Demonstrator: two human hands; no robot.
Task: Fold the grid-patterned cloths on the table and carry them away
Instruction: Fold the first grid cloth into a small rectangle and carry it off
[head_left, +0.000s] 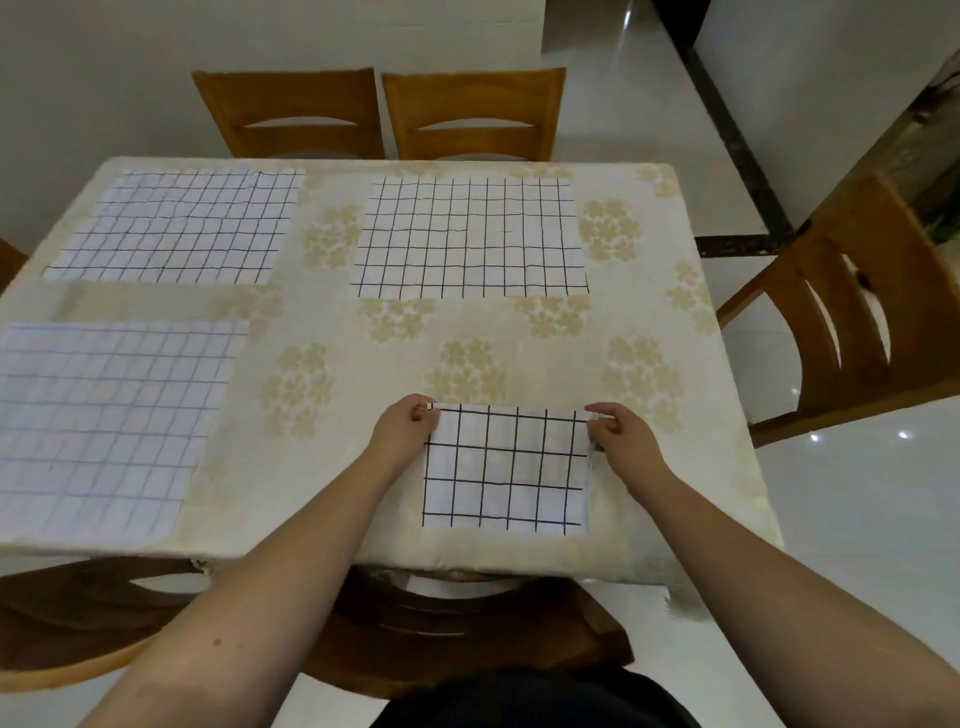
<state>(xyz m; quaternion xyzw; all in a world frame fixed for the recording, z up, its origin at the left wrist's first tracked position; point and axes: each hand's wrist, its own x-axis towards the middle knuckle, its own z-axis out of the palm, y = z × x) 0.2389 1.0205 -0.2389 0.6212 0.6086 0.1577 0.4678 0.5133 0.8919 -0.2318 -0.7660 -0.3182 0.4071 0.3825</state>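
Nearest, at about six o'clock on the counter (322, 322), lies a folded grid-patterned cloth (506, 467) with bold black lines, squared to the near edge. The left hand (408, 431) pinches its far left corner, fingers curled round the edge; the right hand (621, 434) pinches the far right corner in the same way. Both hands look to be bringing or settling the far edge, so the step in hand seems to be folding this first cloth, with another fold perhaps to come. The next move calls for keeping the two corners level and the edges matched, then pressing the crease flat.

At nine o'clock a pale blue-lined cloth (111, 421) lies spread flat, running off the counter's left side. Farther off, at eleven o'clock, a second spread cloth (176, 226) lies open, and at one o'clock a black-lined cloth (470, 236) lies open too. These three are unfolded. Beyond the far edge stand two wooden chairs (384, 114).
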